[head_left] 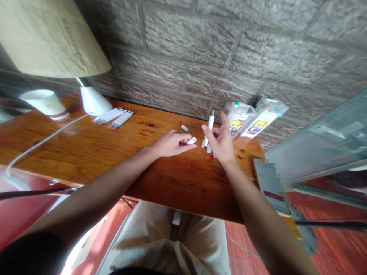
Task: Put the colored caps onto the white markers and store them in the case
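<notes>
My left hand is closed around a white marker, whose pale end points right from the fingers; the rest is hidden in the hand. Just beyond it, a small clear cap with a teal end lies on the wooden table. My right hand has its thumb and index finger spread apart over several loose pieces. Behind its thumb is a white marker with its tip pointing to the wall. A pink-ended piece and a red cap lie beside this hand.
Two clear plastic marker cases stand by the stone wall at the right. Several white markers lie near the lamp base. A paper cup and a white cable are left; a tablet-like device sits at the right edge.
</notes>
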### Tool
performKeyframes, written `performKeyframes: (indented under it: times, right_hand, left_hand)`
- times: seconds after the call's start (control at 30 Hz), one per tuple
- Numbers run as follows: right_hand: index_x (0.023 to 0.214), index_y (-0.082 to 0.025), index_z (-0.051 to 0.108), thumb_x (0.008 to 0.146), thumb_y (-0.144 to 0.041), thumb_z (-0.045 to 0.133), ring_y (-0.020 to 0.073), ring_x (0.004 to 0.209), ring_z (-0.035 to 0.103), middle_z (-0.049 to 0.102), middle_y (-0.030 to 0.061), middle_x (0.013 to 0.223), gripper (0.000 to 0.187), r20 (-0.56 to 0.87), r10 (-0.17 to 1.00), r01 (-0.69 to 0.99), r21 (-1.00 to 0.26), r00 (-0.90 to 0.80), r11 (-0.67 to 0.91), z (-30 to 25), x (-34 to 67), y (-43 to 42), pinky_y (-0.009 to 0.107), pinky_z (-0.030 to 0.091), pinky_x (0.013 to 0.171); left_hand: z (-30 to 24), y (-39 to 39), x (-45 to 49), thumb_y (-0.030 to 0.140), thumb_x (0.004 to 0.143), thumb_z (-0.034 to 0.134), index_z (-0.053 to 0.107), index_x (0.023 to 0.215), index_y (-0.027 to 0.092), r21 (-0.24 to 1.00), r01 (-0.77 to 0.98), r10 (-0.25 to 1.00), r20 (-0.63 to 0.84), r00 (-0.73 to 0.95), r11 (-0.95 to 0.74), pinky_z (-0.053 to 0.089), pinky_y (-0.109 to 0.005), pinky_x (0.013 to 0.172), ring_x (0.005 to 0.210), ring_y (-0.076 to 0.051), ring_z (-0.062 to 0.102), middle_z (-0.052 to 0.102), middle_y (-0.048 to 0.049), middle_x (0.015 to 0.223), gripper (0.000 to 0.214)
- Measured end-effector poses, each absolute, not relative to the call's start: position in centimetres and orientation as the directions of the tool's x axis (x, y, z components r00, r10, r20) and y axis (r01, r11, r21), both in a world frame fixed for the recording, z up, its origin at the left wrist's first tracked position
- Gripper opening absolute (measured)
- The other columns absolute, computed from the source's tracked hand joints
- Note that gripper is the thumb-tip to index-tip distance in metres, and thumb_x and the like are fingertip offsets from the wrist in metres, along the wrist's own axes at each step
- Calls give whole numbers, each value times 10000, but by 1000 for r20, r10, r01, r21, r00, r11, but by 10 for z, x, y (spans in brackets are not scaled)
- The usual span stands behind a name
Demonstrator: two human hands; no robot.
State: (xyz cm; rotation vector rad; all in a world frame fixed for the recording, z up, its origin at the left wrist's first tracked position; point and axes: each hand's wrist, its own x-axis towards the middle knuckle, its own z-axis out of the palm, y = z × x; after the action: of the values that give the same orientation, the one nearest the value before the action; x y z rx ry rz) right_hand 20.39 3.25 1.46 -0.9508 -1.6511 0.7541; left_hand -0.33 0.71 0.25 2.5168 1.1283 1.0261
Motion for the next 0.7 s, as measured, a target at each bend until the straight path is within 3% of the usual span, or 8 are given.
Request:
performKeyframes:
  times: [0.07,0.13,0.2,0.3,0.4,0.5,0.6,0.7]
  right_hand:
    - [1433,-255,462,914,-525,639,142,436,508,575,-73,588,611,478,870,176,-853,-120,492,16,204,32,281,425,447]
    - [1242,-250,590,937,-525,598,131,433,495,569,-51,604,411,499,863,146,-851,-77,505,20,204,31,273,404,423]
    - [1102,-237,614,961,-528,543,110,424,473,597,-32,643,331,495,869,95,-864,-20,495,25,204,29,258,381,404]
    - [1147,-250,564,978,-521,487,83,423,485,709,-9,807,328,438,899,-34,-898,6,438,30,205,29,230,362,390]
    - [1146,-265,537,898,-487,636,70,448,529,765,-5,925,347,425,905,-121,-899,-11,421,32,205,29,207,362,393]
    - [1069,-249,564,806,-445,769,63,428,512,763,-24,824,387,439,898,-112,-893,-18,435,32,204,28,202,390,412]
    - [923,-211,624,871,-517,698,66,386,469,648,-53,594,320,443,896,-4,-896,-7,443,33,202,24,209,355,389]
    - [770,-192,642,899,-585,638,76,389,478,536,-60,502,414,478,878,115,-873,8,474,33,200,20,219,350,389]
  left_hand:
    - [2,8,-3,466,936,603,507,704,187,432,583,719,514,468,-688,309,-226,559,533,-87,446,524,46,589,375]
    - [1,8,-3,471,938,599,509,705,186,434,584,721,510,469,-686,310,-223,562,536,-86,450,532,45,592,379]
    - [1,8,-4,474,938,598,514,709,184,438,586,726,501,471,-682,309,-221,563,536,-84,449,530,47,592,379]
    - [1,8,-4,473,937,601,522,719,181,445,594,737,489,466,-670,306,-219,564,537,-81,447,517,51,590,373]
    - [2,8,-4,469,938,601,513,714,180,447,597,741,488,461,-666,304,-219,566,543,-80,443,503,53,591,377]
    - [2,9,-5,463,939,601,509,717,180,452,587,738,484,471,-671,301,-219,566,544,-78,434,493,55,593,372]
    - [1,9,-5,460,938,605,507,717,180,454,579,734,483,478,-677,300,-219,564,541,-77,429,490,57,593,370]
    - [0,9,-5,459,934,612,503,704,179,454,579,732,489,473,-677,301,-218,560,538,-76,429,492,57,592,379]
